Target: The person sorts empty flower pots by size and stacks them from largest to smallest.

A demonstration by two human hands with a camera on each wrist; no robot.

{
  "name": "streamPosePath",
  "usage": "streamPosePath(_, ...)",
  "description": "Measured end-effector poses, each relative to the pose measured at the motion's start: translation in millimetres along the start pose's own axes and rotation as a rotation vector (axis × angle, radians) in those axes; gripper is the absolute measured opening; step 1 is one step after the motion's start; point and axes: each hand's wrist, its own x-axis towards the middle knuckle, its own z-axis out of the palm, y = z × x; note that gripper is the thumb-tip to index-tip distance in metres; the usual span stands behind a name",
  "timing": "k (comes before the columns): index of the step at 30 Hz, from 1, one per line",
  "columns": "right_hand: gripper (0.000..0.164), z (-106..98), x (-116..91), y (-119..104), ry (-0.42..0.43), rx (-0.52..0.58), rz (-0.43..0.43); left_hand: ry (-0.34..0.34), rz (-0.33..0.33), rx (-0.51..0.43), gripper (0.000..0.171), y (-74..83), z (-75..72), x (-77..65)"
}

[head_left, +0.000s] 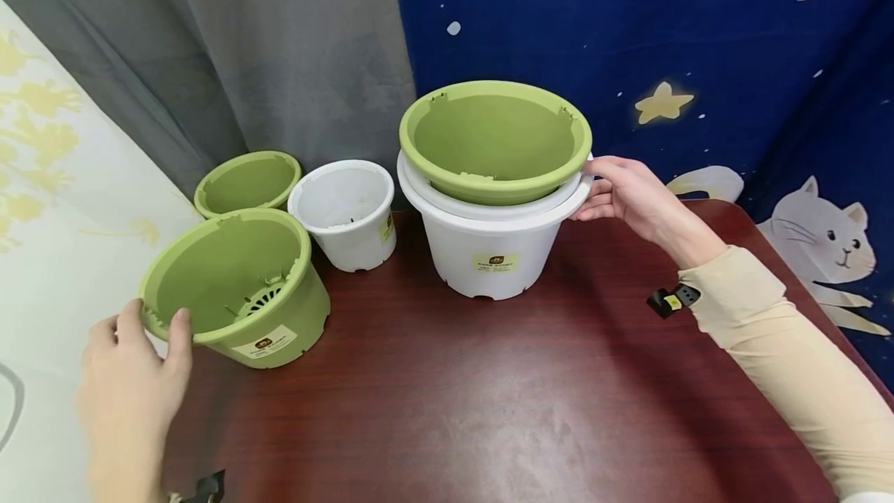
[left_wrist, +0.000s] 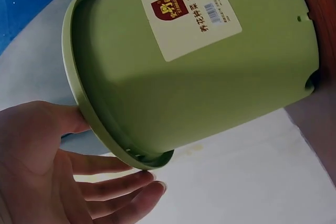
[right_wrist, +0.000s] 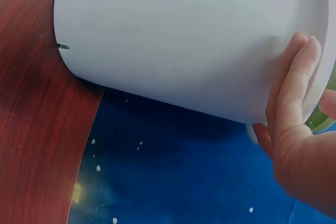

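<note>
At the left, a large green flower pot [head_left: 240, 286] stands on the table, a label on its side. My left hand [head_left: 133, 379] touches its rim with thumb and fingers spread along the edge. In the left wrist view the fingers [left_wrist: 118, 184] look fairly straight. Further right, a large white flower pot [head_left: 489, 247] holds a green pot [head_left: 499, 130], with another white rim showing between them. My right hand [head_left: 628, 192] pinches the white rim at its right side. In the right wrist view the fingers [right_wrist: 296, 85] lie under the rim, the thumb over it.
A small white pot [head_left: 345, 212] stands between the large green pot and the stack. Behind the green pot is another green pot [head_left: 247, 185]. The dark red table [head_left: 447, 386] ends at a grey curtain [head_left: 300, 45] and a blue star-patterned curtain [head_left: 531, 14].
</note>
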Motion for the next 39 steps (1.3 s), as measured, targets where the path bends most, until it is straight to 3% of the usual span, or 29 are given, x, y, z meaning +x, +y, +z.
streamPosePath(9, 0.024, 1.4, 2.5, 1.3, 0.007, -0.008, -0.005, -0.070, -0.043, -0.054, 0.070, -10.9, 3.8, 6.9)
streamPosePath(14, 0.024, 1.8, 2.3, 1.0, 0.006, -0.004, -0.006, -0.063, -0.064, -0.130, 0.066, -14.4, 5.6, 9.9)
streamPosePath(21, 0.025, 4.2, 4.4, 1.9, 0.059, -0.063, -0.006, -0.034, -0.173, -0.191, 0.062, -16.6, 9.2, 13.0)
streamPosePath(29, 0.025, 1.4, 1.6, 0.7, 0.025, -0.013, 0.004, -0.036, -0.225, -0.326, 0.063, -13.9, 9.7, 19.0)
streamPosePath(33, 0.024, 1.2, 1.0, 0.8, 0.027, 0.011, 0.015, -0.071, -0.262, -0.490, 0.065, -13.1, 9.9, 21.2)
streamPosePath(39, 0.023, 4.1, 1.9, 1.3, 0.024, 0.013, 0.018, -0.099, -0.354, -0.964, 0.069, -15.9, 10.8, 22.9)
